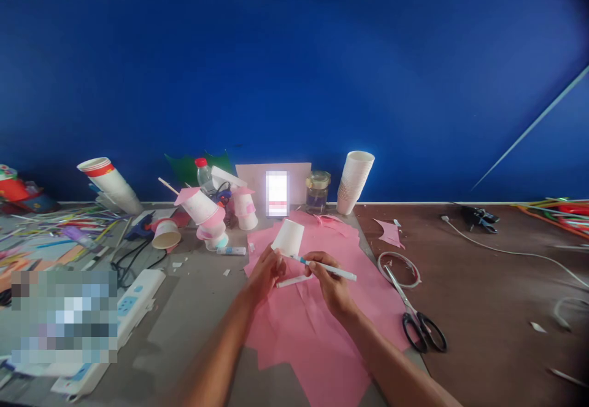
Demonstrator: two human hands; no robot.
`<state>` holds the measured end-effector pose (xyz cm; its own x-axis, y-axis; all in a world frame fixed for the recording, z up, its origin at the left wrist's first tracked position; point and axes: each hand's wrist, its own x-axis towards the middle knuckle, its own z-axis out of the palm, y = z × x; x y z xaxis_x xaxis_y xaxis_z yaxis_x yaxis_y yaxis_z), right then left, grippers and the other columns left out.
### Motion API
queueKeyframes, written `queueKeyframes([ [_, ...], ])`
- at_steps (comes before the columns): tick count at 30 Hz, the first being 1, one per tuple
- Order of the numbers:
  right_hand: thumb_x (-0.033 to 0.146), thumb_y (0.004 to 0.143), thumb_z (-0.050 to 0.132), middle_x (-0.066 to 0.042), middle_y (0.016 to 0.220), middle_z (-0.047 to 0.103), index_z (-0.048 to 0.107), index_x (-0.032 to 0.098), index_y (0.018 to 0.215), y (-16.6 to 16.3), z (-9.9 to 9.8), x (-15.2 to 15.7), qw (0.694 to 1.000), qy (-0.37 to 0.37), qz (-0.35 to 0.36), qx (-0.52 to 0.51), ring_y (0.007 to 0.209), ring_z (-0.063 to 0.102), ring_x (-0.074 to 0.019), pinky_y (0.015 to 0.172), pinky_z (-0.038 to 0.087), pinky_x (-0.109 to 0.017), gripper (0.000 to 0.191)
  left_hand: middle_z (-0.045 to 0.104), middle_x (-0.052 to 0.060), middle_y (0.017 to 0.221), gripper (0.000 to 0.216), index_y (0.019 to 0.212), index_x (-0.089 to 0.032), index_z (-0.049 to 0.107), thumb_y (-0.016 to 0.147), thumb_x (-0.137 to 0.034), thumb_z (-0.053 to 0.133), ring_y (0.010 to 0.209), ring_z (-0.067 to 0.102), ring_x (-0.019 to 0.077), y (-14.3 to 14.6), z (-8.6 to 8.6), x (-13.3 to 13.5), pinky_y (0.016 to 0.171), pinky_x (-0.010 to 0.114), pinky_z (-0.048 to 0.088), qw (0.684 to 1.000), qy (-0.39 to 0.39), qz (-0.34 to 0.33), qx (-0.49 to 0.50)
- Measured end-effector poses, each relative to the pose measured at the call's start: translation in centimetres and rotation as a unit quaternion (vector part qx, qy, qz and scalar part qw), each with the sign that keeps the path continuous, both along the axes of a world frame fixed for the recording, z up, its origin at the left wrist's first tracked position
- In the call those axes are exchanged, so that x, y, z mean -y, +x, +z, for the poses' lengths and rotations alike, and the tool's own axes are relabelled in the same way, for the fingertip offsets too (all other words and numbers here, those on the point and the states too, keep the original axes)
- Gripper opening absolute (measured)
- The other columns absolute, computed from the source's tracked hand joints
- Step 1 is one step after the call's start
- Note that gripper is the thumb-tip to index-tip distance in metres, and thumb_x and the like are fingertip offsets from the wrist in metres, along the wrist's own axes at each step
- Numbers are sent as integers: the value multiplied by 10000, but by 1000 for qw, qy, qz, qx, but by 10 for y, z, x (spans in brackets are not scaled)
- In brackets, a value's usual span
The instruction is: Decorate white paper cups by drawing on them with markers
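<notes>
A white paper cup (288,238) is gripped near its lower edge by my left hand (267,269), tilted above the pink paper (326,333). My right hand (329,281) pinches a white marker (338,271) with a blue end, its tip pointing left beside the cup. Whether the tip touches the cup I cannot tell. A slim white piece, perhaps a marker cap (293,281), lies below the cup, between my hands. Black-handled scissors (416,318) rest right of my right hand, their blades over a roll of tape (405,270).
Decorated paper cups (209,217) stand at the back left, near a glue stick (230,251). A lit phone (277,193), a glass jar (317,191) and a tall cup stack (354,183) line the wall. A power strip (124,318) lies at left, a cable (501,249) at right.
</notes>
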<state>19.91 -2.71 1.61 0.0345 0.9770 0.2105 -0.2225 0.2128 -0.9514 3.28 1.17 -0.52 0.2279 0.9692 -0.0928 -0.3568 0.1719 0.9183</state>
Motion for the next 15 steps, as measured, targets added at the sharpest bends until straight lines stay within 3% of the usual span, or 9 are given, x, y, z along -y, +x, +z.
queueKeyframes([
  [6,335,783,625,5,604,595,689,210,789,-1,7,1,1000,-4,-5,16,618,553,-168,614,444,-293,141,376,-82,495,395,803,-200,503,757,-570,635,451,347,75,0,-1,0,436,202,253,1000,2,-8,3],
  [11,348,816,607,-4,653,607,686,212,855,2,0,-2,999,14,-36,8,661,555,-170,624,432,-288,162,344,-87,492,394,827,-187,525,780,-567,615,454,332,73,0,2,0,449,208,250,1000,9,-12,9],
  [15,333,809,607,1,638,597,688,212,831,2,-5,-3,1000,7,-18,-21,637,543,-160,612,423,-280,147,348,-88,494,392,835,-186,526,788,-566,610,461,334,73,0,4,1,467,208,265,1000,9,-9,9],
])
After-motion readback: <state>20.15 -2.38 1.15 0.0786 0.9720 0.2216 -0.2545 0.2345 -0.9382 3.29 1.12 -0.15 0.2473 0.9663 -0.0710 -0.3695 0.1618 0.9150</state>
